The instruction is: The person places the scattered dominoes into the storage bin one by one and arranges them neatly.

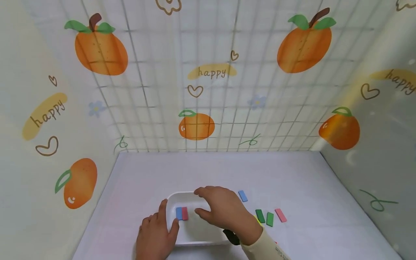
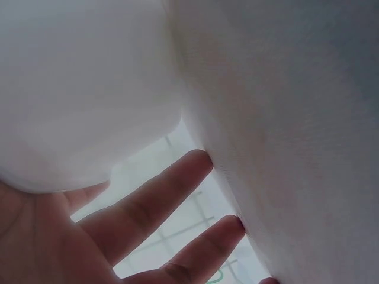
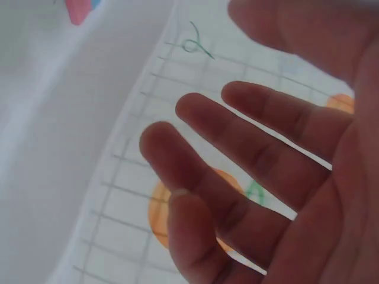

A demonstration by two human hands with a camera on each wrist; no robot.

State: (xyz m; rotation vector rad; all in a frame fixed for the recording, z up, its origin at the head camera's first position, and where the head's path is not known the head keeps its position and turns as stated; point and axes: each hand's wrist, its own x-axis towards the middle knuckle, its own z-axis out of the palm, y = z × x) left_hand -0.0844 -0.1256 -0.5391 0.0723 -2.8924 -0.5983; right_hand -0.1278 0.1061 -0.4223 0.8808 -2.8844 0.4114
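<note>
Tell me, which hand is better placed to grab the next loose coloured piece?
Probably the right hand: it holds nothing and is nearer the dark green piece and pink piece lying right of the white tray. The left hand is at the tray's left edge.

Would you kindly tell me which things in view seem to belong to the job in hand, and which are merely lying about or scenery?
Likely part of the job:
White tray, left hand at its side
Blue tile and pinkish-red tile inside it
Loose blue tile, dark green tile, lighter green tile, pink tile

Probably scenery:
Orange-print backdrop
White tabletop
</note>
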